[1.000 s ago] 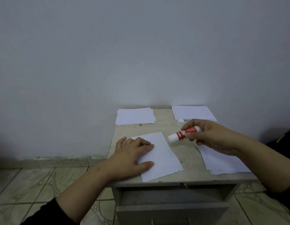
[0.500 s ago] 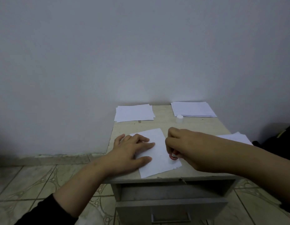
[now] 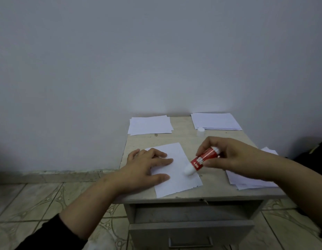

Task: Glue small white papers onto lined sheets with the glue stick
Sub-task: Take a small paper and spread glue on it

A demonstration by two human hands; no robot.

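Under the left hand [image 3: 147, 167] lies a white sheet [image 3: 176, 170] on the small table [image 3: 218, 193] — fingers straight and flat, pressing its left part. Just right of that hand, the right hand [image 3: 230, 156] pinches the red glue stick [image 3: 201, 160] between thumb and fingertips, tilted, its white tip down over the sheet's right side — contact cannot be told. Beyond the right hand sit the white cap [image 3: 200, 129] and 1 paper stack [image 3: 215, 121]; beyond the left, another stack [image 3: 150, 125]. Beneath the right forearm lies a third pile [image 3: 250, 183].
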